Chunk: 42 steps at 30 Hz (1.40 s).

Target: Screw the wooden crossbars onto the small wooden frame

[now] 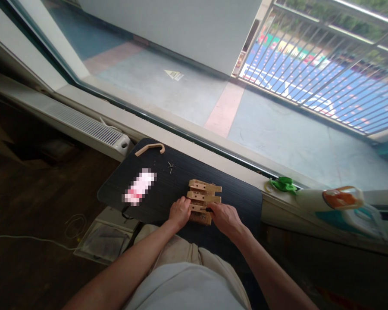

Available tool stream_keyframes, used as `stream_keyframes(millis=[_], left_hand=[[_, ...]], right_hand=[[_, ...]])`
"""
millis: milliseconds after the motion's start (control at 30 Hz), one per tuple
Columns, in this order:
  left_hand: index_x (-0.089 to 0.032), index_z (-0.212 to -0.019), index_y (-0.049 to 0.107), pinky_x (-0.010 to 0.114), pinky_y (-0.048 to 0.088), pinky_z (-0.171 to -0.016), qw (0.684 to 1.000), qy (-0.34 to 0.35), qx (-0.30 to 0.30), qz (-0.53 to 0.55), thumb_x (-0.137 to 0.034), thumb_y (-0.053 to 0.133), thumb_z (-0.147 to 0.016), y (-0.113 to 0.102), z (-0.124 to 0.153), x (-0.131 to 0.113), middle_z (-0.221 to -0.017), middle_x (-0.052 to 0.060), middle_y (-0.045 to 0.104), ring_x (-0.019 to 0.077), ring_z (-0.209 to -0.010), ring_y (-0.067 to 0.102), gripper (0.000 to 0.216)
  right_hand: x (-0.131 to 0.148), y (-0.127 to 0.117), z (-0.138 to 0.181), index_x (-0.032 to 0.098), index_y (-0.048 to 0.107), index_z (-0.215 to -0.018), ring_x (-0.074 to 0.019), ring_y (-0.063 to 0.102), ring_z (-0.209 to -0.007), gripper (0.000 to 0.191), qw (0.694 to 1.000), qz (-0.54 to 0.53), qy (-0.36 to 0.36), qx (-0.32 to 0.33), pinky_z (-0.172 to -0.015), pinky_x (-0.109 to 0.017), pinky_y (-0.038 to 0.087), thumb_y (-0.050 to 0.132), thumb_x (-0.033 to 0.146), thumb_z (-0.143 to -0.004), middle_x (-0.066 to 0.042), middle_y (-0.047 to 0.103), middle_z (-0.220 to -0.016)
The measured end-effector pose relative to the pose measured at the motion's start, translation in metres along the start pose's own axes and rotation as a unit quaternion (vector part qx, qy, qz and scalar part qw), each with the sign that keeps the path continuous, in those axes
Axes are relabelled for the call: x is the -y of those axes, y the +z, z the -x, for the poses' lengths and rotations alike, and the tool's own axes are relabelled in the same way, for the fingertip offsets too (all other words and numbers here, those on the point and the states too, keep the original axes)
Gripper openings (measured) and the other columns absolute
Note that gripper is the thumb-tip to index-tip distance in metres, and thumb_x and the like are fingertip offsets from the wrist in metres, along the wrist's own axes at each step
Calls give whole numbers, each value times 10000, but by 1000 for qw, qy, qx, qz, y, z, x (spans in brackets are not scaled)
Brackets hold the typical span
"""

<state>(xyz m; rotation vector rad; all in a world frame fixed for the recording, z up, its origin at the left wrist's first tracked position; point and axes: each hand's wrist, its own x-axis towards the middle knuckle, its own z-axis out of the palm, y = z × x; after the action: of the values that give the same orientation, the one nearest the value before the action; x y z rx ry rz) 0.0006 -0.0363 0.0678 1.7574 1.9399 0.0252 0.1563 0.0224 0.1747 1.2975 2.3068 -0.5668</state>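
By the window, on a dark tabletop [236,189], a slatted wooden piece [203,198] lies near the edge closest to the seated person. I see three pale slats side by side, dotted with small dark holes, with rough brown material showing between them. The left hand [180,212] is curled mostly closed at the left end of the nearest slat, holding the piece there. The right hand [225,217] is bent closed around a slim dark tool [208,209], its tip over that same slat; from where I stand, I cannot tell whether it touches the wood. Toward the table's far left corner lies a hooked wooden strip [148,146], with a few loose screws or pins [170,166] near it. A blurred pink-and-white object [139,187] sits left of the hands, and something green [285,184] rests on the windowsill [194,153].
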Motion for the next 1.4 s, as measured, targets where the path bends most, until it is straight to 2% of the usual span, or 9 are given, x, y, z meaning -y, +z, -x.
stream_keyframes(millis=[200, 367, 500, 767, 933, 1067, 1300, 1400], left_hand=[[-200, -931, 510, 312, 384, -800, 1000, -8, 10, -3, -194, 415, -796, -2, 0, -1, -970, 54, 509, 188, -934, 492, 165], [-200, -933, 510, 319, 379, -799, 1000, -5, 8, -6, -193, 418, -793, -2, 0, -1, -964, 55, 507, 194, -936, 488, 168], [-198, -938, 510, 327, 375, -808, 1000, -6, 9, -3, -198, 413, -799, -3, 0, -2, -966, 60, 506, 198, -945, 486, 169], [-201, -935, 513, 323, 372, -816, 1000, -11, 16, -5, -197, 437, -786, -4, 0, -3, -976, 57, 510, 197, -955, 485, 167], [-199, -940, 511, 329, 372, -804, 1000, -5, 7, -4, -200, 420, -795, -3, 0, -2, -965, 59, 511, 199, -940, 488, 171], [-202, -949, 512, 329, 367, -820, 1000, -16, 16, -3, -209, 415, -802, -4, 1, -3, -985, 61, 508, 196, -954, 483, 177], [-203, -939, 513, 325, 369, -819, 1000, -15, 16, 3, -206, 440, -786, -4, 0, -3, -986, 58, 510, 197, -956, 486, 170], [-201, -933, 511, 325, 367, -820, 1000, -13, 16, 2, -201, 444, -782, -4, 0, -3, -984, 57, 510, 196, -958, 486, 166]], right_hand=[[0, 1, 0, 230, 575, -950, -162, 586, -836, 240, 1000, 1, 28, 5, -674, -262, 371, 374, 271, -827, -38, 652, -899], [-1, -2, 3, 259, 552, -1022, -151, 578, -875, 264, 1000, -1, 13, -3, -682, -249, 372, 392, 231, -813, -24, 636, -967], [-1, 1, 1, 244, 570, -957, -140, 580, -855, 252, 1000, 1, 1, -10, -676, -241, 372, 362, 201, -822, -21, 634, -958], [-2, -2, 1, 215, 579, -877, -154, 592, -813, 218, 999, 20, 38, 5, -666, -256, 378, 371, 260, -833, -40, 648, -880], [-2, -3, 2, 262, 555, -993, -155, 588, -843, 265, 1000, 23, 0, -11, -656, -254, 381, 387, 186, -803, -24, 637, -939], [0, -2, 0, 244, 575, -922, -151, 588, -839, 238, 1000, 22, -10, 2, -662, -249, 382, 380, 170, -808, -25, 644, -916], [-1, -2, 1, 225, 592, -880, -157, 596, -817, 243, 999, 18, 47, 12, -674, -256, 382, 366, 301, -840, -43, 658, -866], [-4, -2, 4, 226, 586, -895, -159, 593, -816, 234, 999, 8, 50, 1, -666, -257, 378, 372, 298, -834, -37, 655, -873]])
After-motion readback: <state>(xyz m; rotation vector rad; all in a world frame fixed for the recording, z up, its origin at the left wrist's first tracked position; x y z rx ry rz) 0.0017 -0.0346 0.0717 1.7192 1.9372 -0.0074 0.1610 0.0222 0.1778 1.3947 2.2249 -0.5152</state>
